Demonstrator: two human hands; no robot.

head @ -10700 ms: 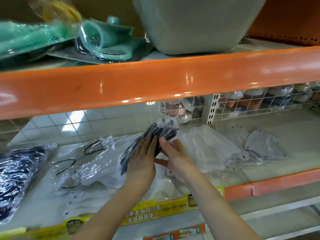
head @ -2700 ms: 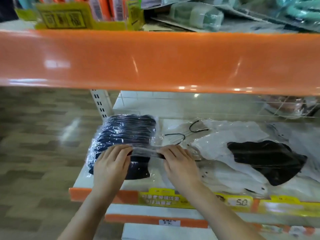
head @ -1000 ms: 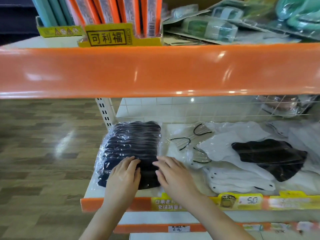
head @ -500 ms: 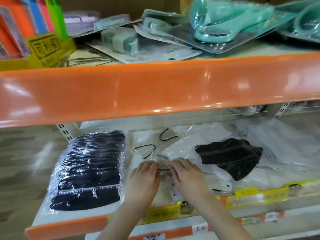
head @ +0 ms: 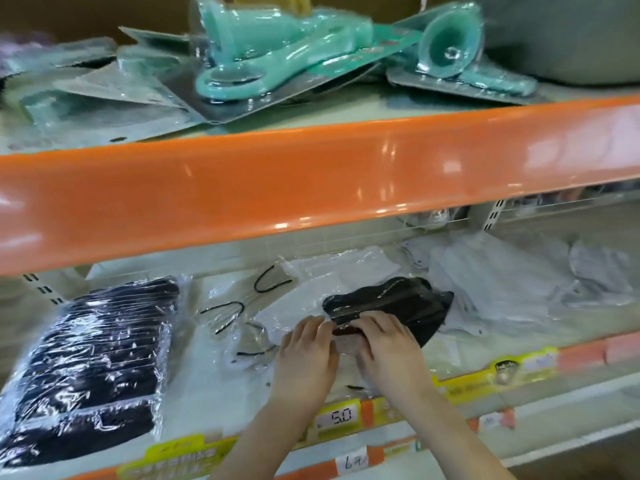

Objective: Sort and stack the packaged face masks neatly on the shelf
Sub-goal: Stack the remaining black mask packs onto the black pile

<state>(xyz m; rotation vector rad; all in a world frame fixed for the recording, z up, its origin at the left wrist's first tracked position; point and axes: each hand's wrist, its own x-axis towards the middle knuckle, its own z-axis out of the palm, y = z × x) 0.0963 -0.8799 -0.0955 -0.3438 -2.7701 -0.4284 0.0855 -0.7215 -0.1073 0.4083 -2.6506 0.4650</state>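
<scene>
Lower shelf (head: 214,393), pale deck, orange lip with yellow price strip (head: 460,384); stacked black mask pack (head: 93,362) left of hands; white mask packs (head: 502,282) beyond and right; single black mask pack (head: 391,303) atop white ones at the fingertips.

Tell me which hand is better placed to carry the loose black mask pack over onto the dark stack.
Probably the left hand: it touches the black mask pack's near end and is on the dark stack's side. The right hand would cross over.

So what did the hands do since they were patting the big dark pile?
Both hands left the dark mask stack and went right. Now the left hand and right hand take hold of the single black mask pack lying on the white mask packs. The dark stack and white packs stayed put.
</scene>
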